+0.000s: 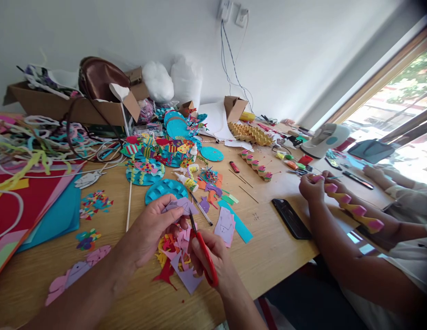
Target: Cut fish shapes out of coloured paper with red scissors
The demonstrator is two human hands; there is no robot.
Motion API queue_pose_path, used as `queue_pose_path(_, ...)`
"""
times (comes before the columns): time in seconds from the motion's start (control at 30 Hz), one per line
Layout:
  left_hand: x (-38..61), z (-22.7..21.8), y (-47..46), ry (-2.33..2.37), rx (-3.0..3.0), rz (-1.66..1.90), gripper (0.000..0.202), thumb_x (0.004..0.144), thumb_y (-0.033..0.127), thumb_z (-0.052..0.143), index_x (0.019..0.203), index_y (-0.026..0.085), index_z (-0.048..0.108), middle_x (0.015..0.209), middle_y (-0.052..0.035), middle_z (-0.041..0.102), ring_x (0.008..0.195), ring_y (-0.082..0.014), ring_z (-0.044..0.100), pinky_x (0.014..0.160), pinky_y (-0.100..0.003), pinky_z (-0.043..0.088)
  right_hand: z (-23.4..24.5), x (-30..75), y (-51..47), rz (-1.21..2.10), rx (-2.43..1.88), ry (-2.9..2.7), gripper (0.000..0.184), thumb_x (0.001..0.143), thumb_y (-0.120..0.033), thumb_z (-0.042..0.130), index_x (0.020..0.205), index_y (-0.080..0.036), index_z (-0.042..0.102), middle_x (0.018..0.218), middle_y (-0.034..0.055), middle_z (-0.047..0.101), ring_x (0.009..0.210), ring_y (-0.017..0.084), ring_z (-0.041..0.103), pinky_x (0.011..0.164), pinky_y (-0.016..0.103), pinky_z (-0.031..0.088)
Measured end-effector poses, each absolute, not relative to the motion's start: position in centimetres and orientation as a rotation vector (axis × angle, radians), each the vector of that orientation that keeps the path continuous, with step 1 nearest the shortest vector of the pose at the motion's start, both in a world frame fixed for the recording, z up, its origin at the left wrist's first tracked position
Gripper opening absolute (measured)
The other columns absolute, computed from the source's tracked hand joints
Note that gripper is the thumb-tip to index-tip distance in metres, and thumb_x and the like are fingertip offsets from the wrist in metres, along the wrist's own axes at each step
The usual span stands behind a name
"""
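Note:
My left hand [154, 231] pinches a small lilac paper piece [180, 205] above the wooden table [264, 243]. My right hand [213, 256] is closed round red-handled scissors [205, 254], whose blades point up into that lilac piece. Under both hands lies a heap of paper scraps [177, 259] in lilac, red, yellow and pink. A lilac cut shape [225, 226] rests on a teal strip [239, 224] just to the right.
A black phone [291, 218] lies right of my hands. A co-worker's hands [318, 185] hold a yellow strip with pink tips [354, 208]. Coloured paper discs [165, 189], glue bottles [187, 182], foam sheets [37, 206] and cardboard boxes [72, 107] crowd the table.

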State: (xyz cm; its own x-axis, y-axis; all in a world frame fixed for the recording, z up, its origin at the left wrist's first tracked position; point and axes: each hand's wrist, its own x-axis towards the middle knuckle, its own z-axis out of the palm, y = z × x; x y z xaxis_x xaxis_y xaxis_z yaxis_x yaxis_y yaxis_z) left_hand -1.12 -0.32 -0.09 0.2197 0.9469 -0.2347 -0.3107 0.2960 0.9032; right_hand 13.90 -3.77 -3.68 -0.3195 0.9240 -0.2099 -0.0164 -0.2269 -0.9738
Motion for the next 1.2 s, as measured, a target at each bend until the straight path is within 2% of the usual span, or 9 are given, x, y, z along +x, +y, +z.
queue_pose_path(0.13,-1.6,0.3,-0.2,0.942,0.867,0.950,0.020,0.069,0.032,0.070,0.075,0.017,0.057,0.060,0.0032,0.064,0.052,-0.0072,0.054,0.048,-0.016,0.043,-3.3,14.7,-3.7,1.645,-1.156,-1.358,0.056,0.074,-0.069,0.056,0.054,-0.019,0.041,0.044,-0.0055,0.042,0.040,0.006,0.035,0.039,0.018,0.027)
queue_pose_path(0.33,-2.2,1.0,0.3,0.944,0.939,0.825,0.019,0.070,0.031,0.068,0.069,0.017,0.056,0.061,0.0025,0.064,0.056,-0.0077,0.056,0.050,-0.016,0.043,-2.4,15.7,-3.5,1.610,-1.207,-1.524,0.049,0.082,-0.056,0.057,0.055,-0.018,0.044,0.044,-0.0060,0.040,0.040,0.006,0.032,0.039,0.019,0.024)
queue_pose_path(0.53,-2.8,1.3,0.7,0.951,1.024,0.741,0.012,0.073,0.027,0.064,0.074,0.016,0.060,0.065,0.0012,0.066,0.055,-0.0072,0.056,0.051,-0.016,0.044,-2.0,16.2,-3.4,1.592,-1.211,-1.623,0.042,0.085,-0.046,0.058,0.057,-0.018,0.043,0.046,-0.0066,0.038,0.041,0.007,0.033,0.038,0.019,0.024)
queue_pose_path(0.7,-2.9,1.9,0.9,0.996,1.079,0.688,0.010,0.071,0.025,0.063,0.073,0.017,0.058,0.061,0.0020,0.065,0.052,-0.0077,0.057,0.045,-0.015,0.039,-2.1,16.5,-3.3,1.598,-1.197,-1.676,0.038,0.088,-0.041,0.055,0.059,-0.018,0.045,0.049,-0.0065,0.040,0.043,0.006,0.034,0.039,0.018,0.025)
queue_pose_path(0.97,-3.3,1.9,1.4,0.991,1.127,0.620,0.010,0.071,0.025,0.063,0.071,0.017,0.057,0.057,0.0026,0.065,0.047,-0.0066,0.055,0.043,-0.015,0.039,-2.3,16.8,-3.2,1.530,-1.219,-1.784,0.039,0.089,-0.041,0.055,0.061,-0.017,0.046,0.051,-0.0059,0.042,0.044,0.006,0.034,0.039,0.017,0.025)
queue_pose_path(1.2,-3.3,1.9,1.9,0.957,1.130,0.614,0.012,0.071,0.025,0.066,0.068,0.017,0.058,0.059,0.0019,0.064,0.050,-0.0090,0.057,0.042,-0.016,0.040,-2.6,17.1,-3.0,1.483,-1.241,-1.854,0.041,0.090,-0.045,0.053,0.061,-0.018,0.044,0.052,-0.0057,0.042,0.044,0.006,0.035,0.040,0.018,0.026)
